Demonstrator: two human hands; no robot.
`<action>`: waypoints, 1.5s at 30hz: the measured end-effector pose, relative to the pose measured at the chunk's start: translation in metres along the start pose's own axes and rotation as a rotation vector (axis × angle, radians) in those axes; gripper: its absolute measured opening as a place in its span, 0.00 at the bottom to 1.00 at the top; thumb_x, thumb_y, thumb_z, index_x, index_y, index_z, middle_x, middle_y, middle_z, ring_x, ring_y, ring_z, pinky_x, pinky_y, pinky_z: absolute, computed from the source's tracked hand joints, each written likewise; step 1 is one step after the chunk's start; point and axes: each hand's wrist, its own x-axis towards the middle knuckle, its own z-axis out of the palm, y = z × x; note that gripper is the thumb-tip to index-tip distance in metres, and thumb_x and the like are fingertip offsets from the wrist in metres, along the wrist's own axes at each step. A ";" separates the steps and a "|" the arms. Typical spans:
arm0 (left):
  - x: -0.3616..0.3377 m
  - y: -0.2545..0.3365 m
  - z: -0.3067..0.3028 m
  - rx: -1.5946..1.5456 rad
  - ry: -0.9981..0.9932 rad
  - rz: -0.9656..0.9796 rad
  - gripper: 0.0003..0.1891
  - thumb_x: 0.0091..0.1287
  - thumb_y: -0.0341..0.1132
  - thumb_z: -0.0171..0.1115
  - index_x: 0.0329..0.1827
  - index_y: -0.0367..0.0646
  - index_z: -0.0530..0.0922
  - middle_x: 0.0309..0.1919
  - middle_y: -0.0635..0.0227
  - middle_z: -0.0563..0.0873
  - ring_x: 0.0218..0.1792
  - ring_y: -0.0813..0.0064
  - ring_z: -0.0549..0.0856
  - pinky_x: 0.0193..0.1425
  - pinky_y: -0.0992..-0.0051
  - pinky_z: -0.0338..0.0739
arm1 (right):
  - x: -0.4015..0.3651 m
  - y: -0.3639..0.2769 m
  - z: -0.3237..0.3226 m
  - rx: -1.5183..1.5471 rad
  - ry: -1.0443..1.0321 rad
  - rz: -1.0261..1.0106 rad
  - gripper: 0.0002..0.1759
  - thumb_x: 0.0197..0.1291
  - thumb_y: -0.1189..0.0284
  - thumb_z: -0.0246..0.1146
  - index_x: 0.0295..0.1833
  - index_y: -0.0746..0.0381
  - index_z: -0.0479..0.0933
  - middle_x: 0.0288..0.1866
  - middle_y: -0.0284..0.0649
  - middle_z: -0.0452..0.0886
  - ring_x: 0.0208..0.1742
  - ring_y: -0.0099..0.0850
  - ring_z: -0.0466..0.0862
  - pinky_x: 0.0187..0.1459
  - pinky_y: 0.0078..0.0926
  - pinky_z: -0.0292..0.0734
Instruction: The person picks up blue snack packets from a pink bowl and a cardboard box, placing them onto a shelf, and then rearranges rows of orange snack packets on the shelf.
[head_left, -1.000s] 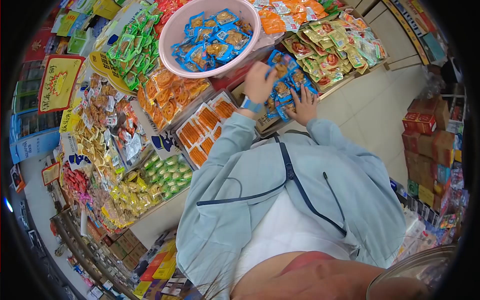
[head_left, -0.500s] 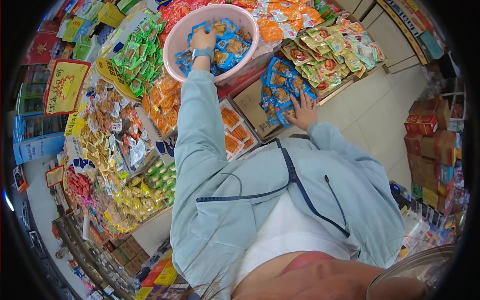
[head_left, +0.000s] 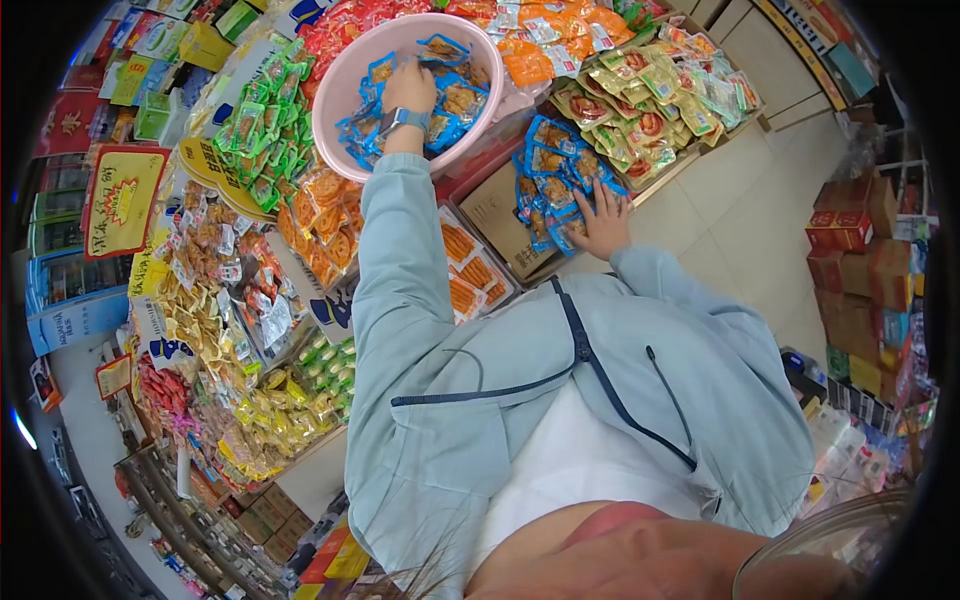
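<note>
Two hands working. We are reaching left hand into pink basin, fingers curled over blue packets; pinch hidden, cannot tell. Beside basin, we are pressing right hand, fingers spread, on packet row in cardboard box. Recommended: lifting few packets, steadying row.

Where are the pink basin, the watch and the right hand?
Pink basin (head_left: 338, 88): head view, inner left wall.
Watch (head_left: 400, 121): head view, strap on the wrist.
Right hand (head_left: 603, 222): head view, back of the hand.
</note>
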 end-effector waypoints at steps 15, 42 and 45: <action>-0.178 0.087 0.130 -0.053 -0.114 0.535 0.27 0.61 0.35 0.65 0.65 0.47 0.73 0.63 0.60 0.76 0.63 0.59 0.75 0.62 0.54 0.72 | 0.003 -0.002 -0.009 -0.008 -0.096 0.021 0.49 0.57 0.38 0.59 0.81 0.42 0.52 0.83 0.52 0.43 0.83 0.48 0.44 0.73 0.69 0.41; -0.189 0.081 0.025 -0.288 0.246 0.579 0.22 0.52 0.32 0.72 0.50 0.42 0.75 0.58 0.61 0.81 0.60 0.57 0.78 0.60 0.56 0.71 | 0.002 -0.002 -0.008 -0.014 -0.077 0.004 0.48 0.58 0.40 0.60 0.80 0.44 0.54 0.83 0.53 0.42 0.82 0.50 0.44 0.73 0.68 0.39; -0.149 0.072 -0.041 -0.264 0.471 0.480 0.19 0.53 0.32 0.72 0.47 0.41 0.76 0.45 0.57 0.83 0.49 0.52 0.81 0.52 0.56 0.74 | 0.003 -0.004 -0.010 -0.032 -0.100 0.020 0.48 0.58 0.39 0.60 0.80 0.42 0.54 0.84 0.50 0.42 0.83 0.48 0.43 0.73 0.69 0.39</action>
